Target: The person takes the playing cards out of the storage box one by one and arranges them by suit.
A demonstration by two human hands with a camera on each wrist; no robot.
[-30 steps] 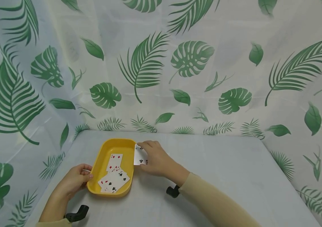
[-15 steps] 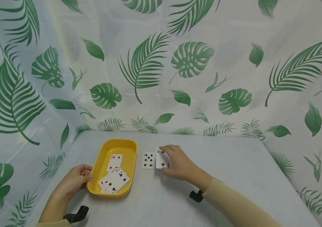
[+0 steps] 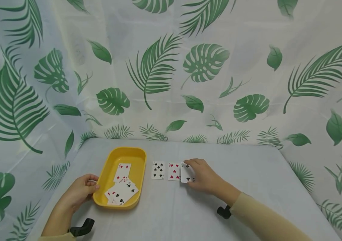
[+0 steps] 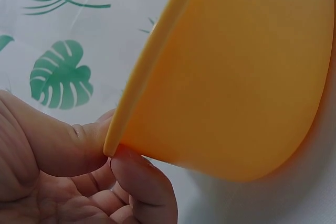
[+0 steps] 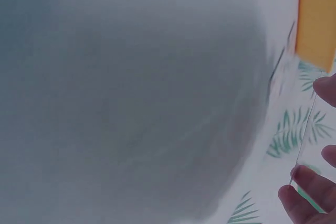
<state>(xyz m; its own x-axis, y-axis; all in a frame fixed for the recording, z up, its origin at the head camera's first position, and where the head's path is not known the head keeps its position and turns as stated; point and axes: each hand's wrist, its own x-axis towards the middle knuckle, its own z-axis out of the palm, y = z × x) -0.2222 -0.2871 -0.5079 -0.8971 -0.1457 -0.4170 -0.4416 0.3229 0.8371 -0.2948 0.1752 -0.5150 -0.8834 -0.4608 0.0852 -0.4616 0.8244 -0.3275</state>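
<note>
1. The shallow yellow tray (image 3: 137, 167), round-cornered and seemingly plastic, has its long axis running away from the person.
2. To the right of the tray, the right hand (image 3: 202, 175) grips a white rectangular playing card with black clubs (image 3: 186, 174), thumb at its near edge and fingers at its far edge. Whether further cards sit beneath it, I cannot tell.
3. That clubs card's long axis also points away from the person, roughly along the tray's. It lies leftward of the palm, on the tray side, and the right hand is much the nearer.
4. Between it and the tray lie a white card with red hearts (image 3: 174, 171), its right edge meeting the clubs card in view (contact unclear), and a white card with black spades (image 3: 158, 170), nearer the tray.
5. The left hand (image 3: 81, 190) pinches the tray's left rim.
6. Inside the tray are a white card with red diamonds (image 3: 123, 170) and, at its near end, an overlapping heap of white cards (image 3: 122, 192).
</note>
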